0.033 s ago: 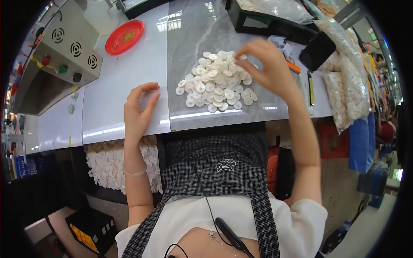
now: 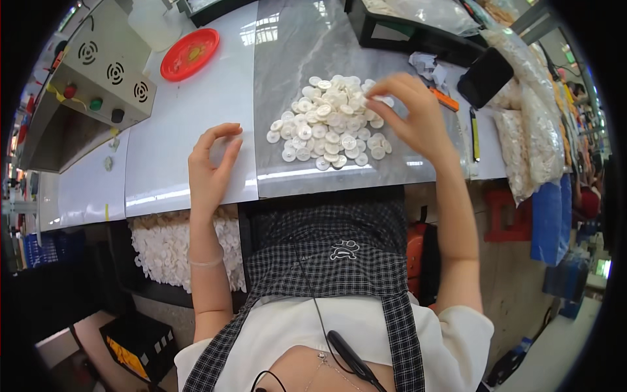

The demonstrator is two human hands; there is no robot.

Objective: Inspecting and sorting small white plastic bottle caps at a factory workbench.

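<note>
Loose white round plastic discs (image 2: 330,121), button-like, lie heaped on the grey marbled part of the table. At the heap's right edge, my right hand (image 2: 408,114) has its thumb and forefinger bent together in a pinch. A bit of white shows between those fingers and looks like one of the discs. My left hand (image 2: 212,160) rests near the table's front edge, left of the heap. Its fingers are curled, with the thumb apart from them and nothing held.
A red plate (image 2: 189,55) and a metal machine with coloured buttons (image 2: 98,72) stand at left. Behind are a black bin (image 2: 418,42), a black phone-like slab (image 2: 485,77), an orange tool (image 2: 444,99) and a yellow cutter (image 2: 474,134). White pieces (image 2: 176,255) fill a drawer below.
My right hand has shifted slightly right, away from the heap, and its fingers look less blurred. My left hand stays in place.
</note>
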